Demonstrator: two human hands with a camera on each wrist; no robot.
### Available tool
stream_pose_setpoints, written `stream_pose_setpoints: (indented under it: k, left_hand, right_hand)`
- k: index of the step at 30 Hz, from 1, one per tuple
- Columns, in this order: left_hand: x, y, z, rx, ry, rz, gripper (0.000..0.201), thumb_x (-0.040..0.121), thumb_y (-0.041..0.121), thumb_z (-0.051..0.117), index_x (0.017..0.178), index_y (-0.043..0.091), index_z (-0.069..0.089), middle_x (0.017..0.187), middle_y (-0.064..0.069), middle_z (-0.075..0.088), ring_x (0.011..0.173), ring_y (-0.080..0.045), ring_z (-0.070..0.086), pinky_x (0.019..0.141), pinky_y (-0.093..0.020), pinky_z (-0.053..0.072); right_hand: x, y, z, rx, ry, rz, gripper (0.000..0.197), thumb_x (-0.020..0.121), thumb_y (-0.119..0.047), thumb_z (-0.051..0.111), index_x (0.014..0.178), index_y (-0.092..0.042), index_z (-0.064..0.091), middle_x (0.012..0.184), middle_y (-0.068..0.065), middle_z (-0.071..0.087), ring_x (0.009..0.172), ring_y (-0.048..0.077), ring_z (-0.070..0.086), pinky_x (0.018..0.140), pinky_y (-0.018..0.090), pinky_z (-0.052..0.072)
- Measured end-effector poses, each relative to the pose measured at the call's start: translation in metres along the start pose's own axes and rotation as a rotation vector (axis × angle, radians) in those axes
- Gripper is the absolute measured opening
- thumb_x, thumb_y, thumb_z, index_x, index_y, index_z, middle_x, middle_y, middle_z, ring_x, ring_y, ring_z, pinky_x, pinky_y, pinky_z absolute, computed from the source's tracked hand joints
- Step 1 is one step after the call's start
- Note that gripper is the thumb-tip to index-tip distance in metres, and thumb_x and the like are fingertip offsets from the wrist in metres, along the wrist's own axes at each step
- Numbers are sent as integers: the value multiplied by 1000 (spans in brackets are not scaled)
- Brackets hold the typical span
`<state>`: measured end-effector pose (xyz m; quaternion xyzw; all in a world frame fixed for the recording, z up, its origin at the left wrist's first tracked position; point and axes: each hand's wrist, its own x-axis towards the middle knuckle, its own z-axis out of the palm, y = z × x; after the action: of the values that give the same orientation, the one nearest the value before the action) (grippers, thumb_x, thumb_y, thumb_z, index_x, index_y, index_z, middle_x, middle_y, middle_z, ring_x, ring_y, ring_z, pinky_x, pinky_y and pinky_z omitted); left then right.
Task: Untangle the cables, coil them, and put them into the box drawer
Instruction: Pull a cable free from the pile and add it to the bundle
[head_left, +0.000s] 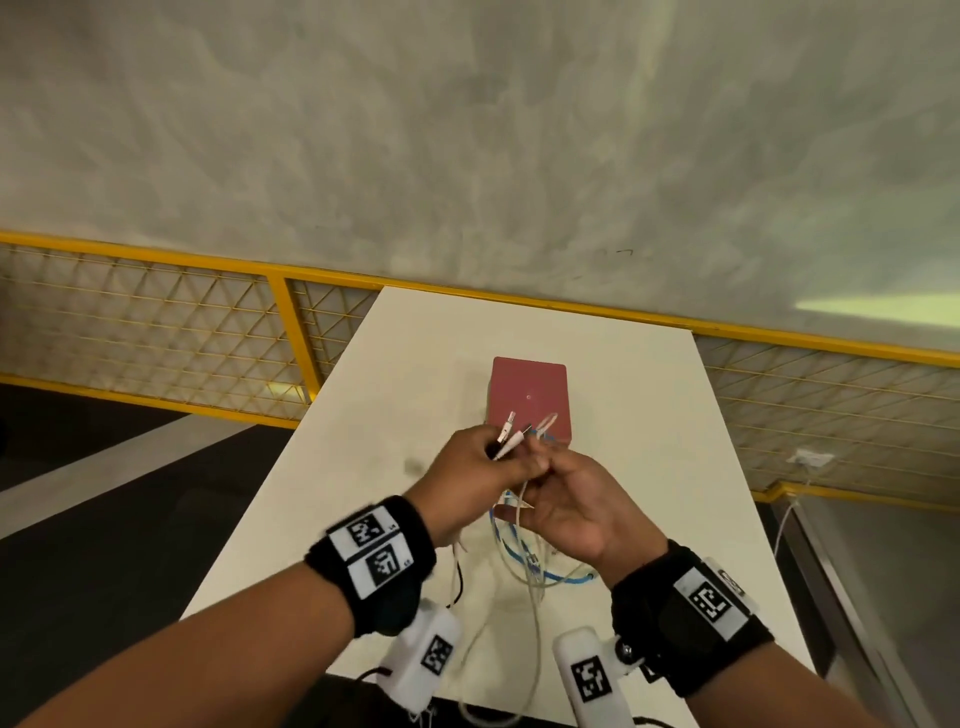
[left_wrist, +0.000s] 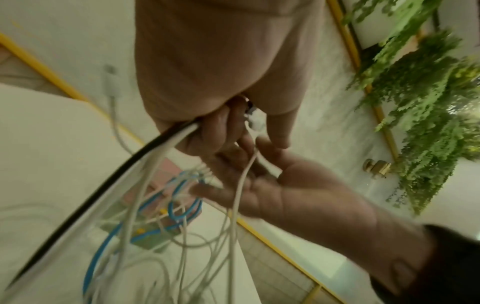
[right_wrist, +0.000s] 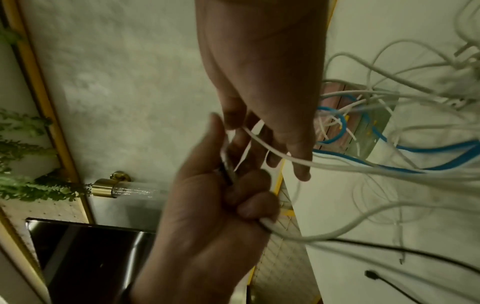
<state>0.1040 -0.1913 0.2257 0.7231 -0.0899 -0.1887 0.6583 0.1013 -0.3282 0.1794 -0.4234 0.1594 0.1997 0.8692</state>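
My left hand (head_left: 483, 462) grips a bunch of cable ends; white and metal plugs (head_left: 506, 428) stick up from its fist. In the left wrist view a black and a white cable (left_wrist: 179, 131) leave the left hand (left_wrist: 207, 133). Beside it my right hand (head_left: 561, 493) pinches one white cable (right_wrist: 259, 139) between thumb and fingers (right_wrist: 231, 115). A tangle of white and blue cables (head_left: 524, 566) hangs from both hands down to the white table (head_left: 649, 467). The red box (head_left: 527, 395) stands just behind the hands; its front is hidden by them.
A black cable with a plug (right_wrist: 371, 274) lies on the table near me. Yellow mesh railing (head_left: 280, 322) runs behind and beside the table. A wall socket with a white cord (head_left: 810, 460) is at the right. Green plants (left_wrist: 415, 102) hang on the wall.
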Motion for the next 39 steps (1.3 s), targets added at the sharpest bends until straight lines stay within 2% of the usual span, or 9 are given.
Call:
stream_pose_setpoints:
  k: [5, 10, 13, 17, 21, 27, 31, 34, 39]
  left_hand:
    - [1, -21, 6, -86, 16, -38, 9, 86, -10, 64, 81, -3, 61, 62, -1, 59, 38, 5, 50, 39, -8, 36]
    - [-14, -41, -15, 287, -471, -120, 16, 80, -2, 75, 74, 12, 71, 62, 7, 66, 49, 3, 54, 53, -14, 42]
    - [-25, -60, -33, 428, -571, -274, 13, 78, 14, 80, 78, 21, 69, 67, 1, 53, 46, -3, 39, 43, -20, 30]
    - [-18, -65, -50, 265, -310, -267, 17, 79, 23, 78, 80, 17, 62, 69, -7, 44, 47, -7, 32, 42, -21, 24]
    - [5, -53, -58, 45, -7, -224, 21, 87, 12, 71, 76, 14, 53, 57, 1, 29, 46, -11, 23, 44, -21, 17]
    - [21, -20, -50, -113, 55, -127, 24, 101, 24, 53, 101, 6, 68, 60, 4, 21, 50, -12, 19, 48, -26, 19]
    - [24, 7, -54, -331, -4, -108, 37, 102, 35, 47, 107, 6, 69, 56, 5, 26, 44, -9, 22, 46, -24, 23]
    - [24, 18, -60, -314, -33, -61, 41, 102, 37, 45, 104, 5, 70, 55, 2, 34, 42, -11, 32, 48, -26, 28]
    - [22, 9, -54, -199, -35, -34, 42, 101, 38, 47, 99, 6, 74, 57, 0, 46, 46, -14, 47, 50, -28, 42]
  right_hand:
    - [-3, -5, 0, 19, -35, 38, 21, 90, -19, 54, 99, -7, 68, 95, 11, 71, 91, 28, 67, 86, 49, 50]
    - [15, -36, -26, 179, 215, 19, 17, 95, -8, 41, 87, -7, 56, 81, 14, 76, 77, 28, 76, 67, 50, 59]
    - [13, -51, -39, 174, 254, -41, 18, 100, -12, 41, 89, -14, 56, 82, 10, 74, 74, 25, 76, 75, 47, 57]
    - [-3, -40, -43, -256, 205, 58, 18, 96, -30, 50, 90, -21, 64, 88, 5, 70, 84, 24, 67, 75, 38, 48]
    - [-21, -7, -44, -931, 80, 124, 22, 95, -30, 51, 83, -18, 64, 73, 1, 59, 62, 13, 53, 57, 25, 40]
    - [-51, 32, -29, -1359, -273, 369, 45, 66, -45, 56, 96, -13, 65, 89, 11, 62, 80, 17, 60, 60, 27, 48]
    - [-60, 40, -15, -1501, -512, 605, 39, 85, -53, 58, 102, -18, 64, 98, -2, 59, 92, 12, 55, 81, 32, 47]
    - [-45, 35, -21, -1843, -392, 319, 53, 84, -68, 49, 87, -17, 62, 90, 1, 59, 87, 16, 54, 80, 35, 43]
    - [11, 44, -50, -1973, 72, -209, 21, 93, -28, 46, 96, -23, 66, 101, 0, 69, 96, 22, 64, 75, 31, 46]
